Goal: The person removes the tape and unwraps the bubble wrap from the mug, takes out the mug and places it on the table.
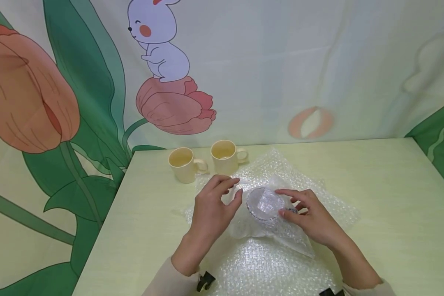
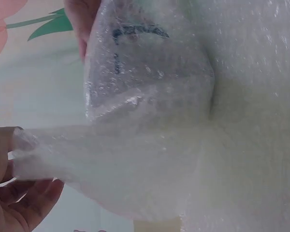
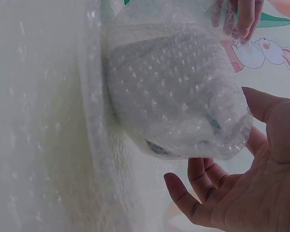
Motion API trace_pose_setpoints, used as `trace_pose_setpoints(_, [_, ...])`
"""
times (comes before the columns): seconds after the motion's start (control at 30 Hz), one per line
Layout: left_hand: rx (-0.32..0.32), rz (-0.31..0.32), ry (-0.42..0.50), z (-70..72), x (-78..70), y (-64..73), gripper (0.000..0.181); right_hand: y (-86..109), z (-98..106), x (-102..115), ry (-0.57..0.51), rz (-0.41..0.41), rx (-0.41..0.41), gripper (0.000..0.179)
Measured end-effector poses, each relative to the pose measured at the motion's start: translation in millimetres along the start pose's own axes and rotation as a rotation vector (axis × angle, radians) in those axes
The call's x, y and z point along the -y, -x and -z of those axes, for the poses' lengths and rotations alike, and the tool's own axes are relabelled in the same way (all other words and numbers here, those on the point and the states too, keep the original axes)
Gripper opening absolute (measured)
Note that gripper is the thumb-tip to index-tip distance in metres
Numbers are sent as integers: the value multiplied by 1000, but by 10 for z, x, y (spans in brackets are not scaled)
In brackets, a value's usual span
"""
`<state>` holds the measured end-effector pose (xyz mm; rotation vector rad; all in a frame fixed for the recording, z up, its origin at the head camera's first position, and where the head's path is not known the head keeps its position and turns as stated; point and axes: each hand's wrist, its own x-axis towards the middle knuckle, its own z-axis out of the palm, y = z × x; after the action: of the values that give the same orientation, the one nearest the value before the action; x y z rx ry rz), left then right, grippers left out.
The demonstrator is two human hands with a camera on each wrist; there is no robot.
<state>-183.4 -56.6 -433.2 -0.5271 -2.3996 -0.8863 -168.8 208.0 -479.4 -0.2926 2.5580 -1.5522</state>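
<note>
A round cup-like vessel [image 1: 269, 206] with a dark-patterned rim stands on a bubble wrap sheet [image 1: 259, 267], its sides wrapped in more bubble wrap. My right hand [image 1: 312, 216] holds it from the right, thumb and fingers curled about the upper rim. Dark blue marks show faintly through the wrapping on the wrapped vessel [image 2: 140, 58] in the left wrist view. At its left, my left hand [image 1: 214, 203] pinches a loose flap of the wrapping [image 2: 101, 154] between thumb and fingers. The wrap blurs the vessel's exact shape.
Two pale yellow mugs, a left one [image 1: 185, 170] and a right one [image 1: 225, 162], stand behind the sheet toward the back left. A light table [image 1: 392, 213] carries everything. Behind its far edge hangs a printed curtain [image 1: 266, 82] with tulips and a rabbit.
</note>
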Motion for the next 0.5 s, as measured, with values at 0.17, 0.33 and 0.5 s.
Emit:
trace_pose_setpoints(0.17, [-64,-75,-18,83,-104,30,33,-13,-5,-18,9,-9,4,50])
trace_pose_setpoints(0.33, [-16,-151,9,120,-269,74,27,-14,-5,-20,16,-12,2,50])
trace_pose_setpoints(0.5, [164,-169,-17,73,-366,122,26,-10,-5,-18,25,0,0,49])
